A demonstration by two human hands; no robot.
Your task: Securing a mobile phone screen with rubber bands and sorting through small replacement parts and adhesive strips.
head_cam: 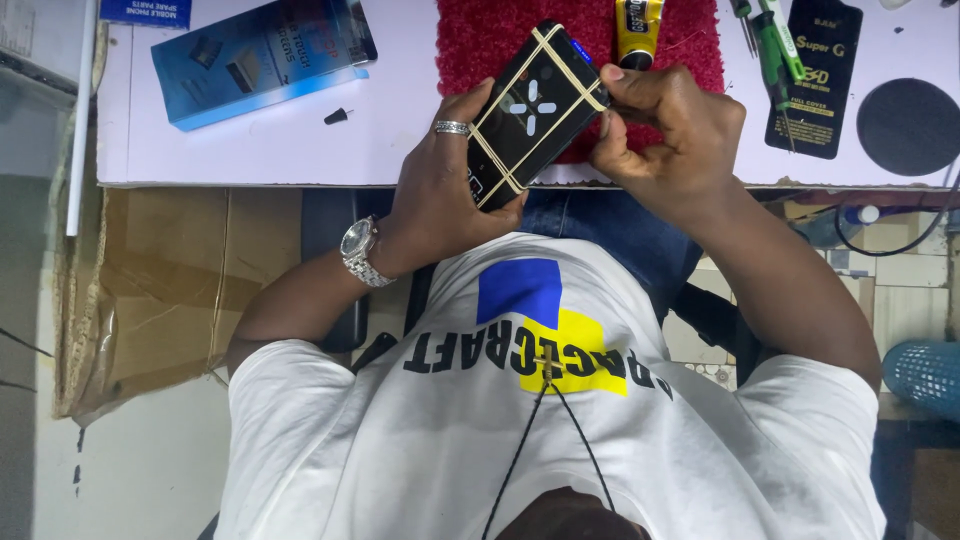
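Yellowish rubber bands (520, 100) cross the black phone (533, 112) I grip over the white bench's (300, 150) near edge, left hand (440, 195) clamped around its body for support, right hand (665, 135) pinching a band at its corner.

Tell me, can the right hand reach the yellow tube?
Probably yes. The yellow tube lies on the red mat just beyond the right hand, with nothing between. But that hand is pinching the phone, which the left hand also holds.
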